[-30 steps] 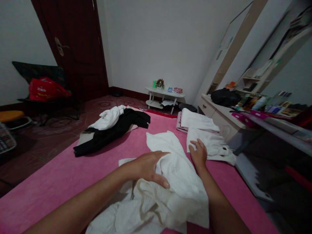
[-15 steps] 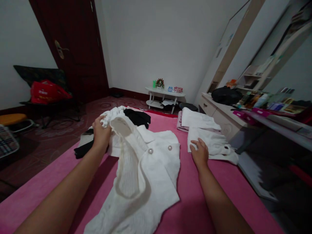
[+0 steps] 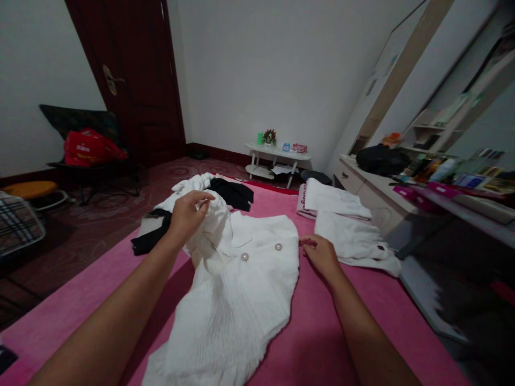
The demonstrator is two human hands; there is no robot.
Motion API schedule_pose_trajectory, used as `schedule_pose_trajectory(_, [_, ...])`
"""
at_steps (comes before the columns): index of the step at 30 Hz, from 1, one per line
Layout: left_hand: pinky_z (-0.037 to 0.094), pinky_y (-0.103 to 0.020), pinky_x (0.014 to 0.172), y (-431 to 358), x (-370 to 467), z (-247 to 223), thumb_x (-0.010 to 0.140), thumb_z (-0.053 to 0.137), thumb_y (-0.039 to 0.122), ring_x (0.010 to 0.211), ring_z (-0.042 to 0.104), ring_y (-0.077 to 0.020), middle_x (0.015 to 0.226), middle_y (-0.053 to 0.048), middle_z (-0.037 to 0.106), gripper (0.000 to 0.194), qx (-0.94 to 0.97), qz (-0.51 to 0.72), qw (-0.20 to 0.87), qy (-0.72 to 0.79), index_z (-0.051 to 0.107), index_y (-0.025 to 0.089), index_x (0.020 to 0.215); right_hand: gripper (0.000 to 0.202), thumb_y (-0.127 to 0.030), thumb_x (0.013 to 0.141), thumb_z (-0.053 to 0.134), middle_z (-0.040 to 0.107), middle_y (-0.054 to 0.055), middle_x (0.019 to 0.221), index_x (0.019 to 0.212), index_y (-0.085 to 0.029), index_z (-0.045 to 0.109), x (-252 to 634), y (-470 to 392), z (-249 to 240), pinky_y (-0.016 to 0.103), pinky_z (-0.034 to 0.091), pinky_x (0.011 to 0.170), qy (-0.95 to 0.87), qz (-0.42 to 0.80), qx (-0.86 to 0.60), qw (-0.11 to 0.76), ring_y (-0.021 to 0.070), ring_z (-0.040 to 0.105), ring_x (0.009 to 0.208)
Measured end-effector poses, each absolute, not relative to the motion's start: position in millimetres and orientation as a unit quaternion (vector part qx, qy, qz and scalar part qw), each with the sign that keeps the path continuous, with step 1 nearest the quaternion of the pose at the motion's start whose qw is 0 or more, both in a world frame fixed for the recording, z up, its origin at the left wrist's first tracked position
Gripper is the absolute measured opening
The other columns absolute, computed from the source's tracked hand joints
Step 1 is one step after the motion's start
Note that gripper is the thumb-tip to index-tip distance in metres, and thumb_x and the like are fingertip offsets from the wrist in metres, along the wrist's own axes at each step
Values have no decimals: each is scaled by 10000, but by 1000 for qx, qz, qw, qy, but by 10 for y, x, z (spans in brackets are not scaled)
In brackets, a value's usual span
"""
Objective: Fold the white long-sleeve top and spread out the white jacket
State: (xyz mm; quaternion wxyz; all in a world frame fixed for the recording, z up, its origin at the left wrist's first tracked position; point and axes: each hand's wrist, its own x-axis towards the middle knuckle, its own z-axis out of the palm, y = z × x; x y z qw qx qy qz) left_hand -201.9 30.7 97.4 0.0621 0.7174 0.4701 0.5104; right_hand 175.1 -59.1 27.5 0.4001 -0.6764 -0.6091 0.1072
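Observation:
A crinkled white blouse with two round pearl-like buttons is spread on the pink bed cover before me. Over its upper left part is my left hand, fingers apart and slightly bent, close to bunched white fabric. At the blouse's right edge, the fingertips of my right hand are pinched together on the cloth. Beyond my left hand lie a crumpled white garment and a black garment. Folded white clothes rest just right of my right hand.
A second folded white stack lies farther back. A cluttered dresser borders the bed on the right. Past the bed stands a small white table. On the left, a chair holds a red bag, near an orange-topped stool.
The blouse's upper layer has dropped flat, covering the wide opening. My left hand has moved right and let go of the white fabric. My right hand has shifted left onto the blouse's edge.

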Motion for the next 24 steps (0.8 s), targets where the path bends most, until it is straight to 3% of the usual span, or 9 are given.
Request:
schedule_pose_trajectory(3, [509, -300, 857, 321, -2069, 970, 784, 484, 201, 917, 643, -182, 972, -29, 707, 264, 713, 514, 38, 475, 716, 190, 909, 302, -174, 651, 537, 683, 56, 870, 897, -180, 712, 1682, -691, 621, 275, 488, 656, -627, 100, -673, 380, 164, 612, 696])
schedule_pose_trajectory(5, [501, -309, 884, 346, -2093, 950, 790, 482, 208, 938, 641, -186, 985, -30, 706, 265, 712, 510, 35, 483, 718, 193, 911, 313, -220, 682, 582, 672, 36, 805, 971, -179, 694, 1495, -867, 928, 257, 464, 579, -659, 173, -643, 349, 151, 583, 617])
schedule_pose_trajectory(8, [498, -308, 884, 376, -2104, 910, 792, 488, 229, 915, 646, -187, 968, -36, 711, 267, 713, 504, 40, 486, 725, 190, 910, 317, -272, 704, 655, 686, 6, 835, 1016, -230, 685, 984, -1258, 1247, 227, 432, 542, -752, 276, -554, 228, 136, 587, 608])
schedule_pose_trajectory(11, [508, -285, 849, 380, -2094, 882, 789, 491, 245, 889, 656, -182, 953, -29, 718, 271, 709, 504, 67, 489, 726, 192, 915, 517, -368, 672, 737, 683, 39, 1025, 1166, -269, 623, 315, -1638, 1171, 270, 469, 665, -849, 202, -471, 132, 203, 638, 808])
schedule_pose_trajectory(15, [507, -282, 857, 366, -2081, 874, 781, 494, 236, 894, 662, -180, 964, -23, 721, 270, 712, 499, 90, 486, 722, 194, 918, 453, -319, 673, 729, 626, 156, 1145, 1096, -184, 639, -349, -1877, 745, 283, 436, 511, -878, 135, -456, -53, 222, 638, 673])
schedule_pose_trajectory(17, [506, -286, 861, 364, -2085, 874, 776, 494, 229, 903, 661, -183, 972, -24, 722, 272, 715, 494, 95, 485, 722, 193, 920, 323, -261, 701, 685, 631, 131, 1104, 1011, -182, 644, -402, -1873, 663, 293, 452, 571, -883, 112, -456, -13, 227, 637, 739])
schedule_pose_trajectory(20, [497, -290, 877, 371, -2101, 874, 781, 492, 225, 930, 655, -188, 986, -26, 719, 271, 722, 489, 93, 481, 719, 192, 925, 45, -195, 727, 592, 643, 17, 783, 769, -196, 608, -107, -1715, 844, 255, 441, 624, -861, 178, -455, 140, 171, 606, 711])
schedule_pose_trajectory(22, [491, -295, 887, 374, -2109, 873, 791, 495, 232, 936, 651, -190, 996, -31, 715, 271, 719, 497, 84, 479, 717, 189, 940, 76, -213, 730, 557, 569, -26, 597, 658, -188, 559, 271, -1514, 1066, 204, 389, 502, -782, 301, -489, 242, 117, 540, 541])
schedule_pose_trajectory(24, [487, -302, 893, 369, -2101, 873, 808, 501, 257, 939, 648, -192, 1019, -38, 709, 278, 707, 511, 78, 483, 710, 186, 977, 122, -277, 764, 523, 542, -40, 558, 699, -181, 560, 721, -1274, 1234, 185, 346, 409, -642, 381, -532, 399, 82, 460, 414])
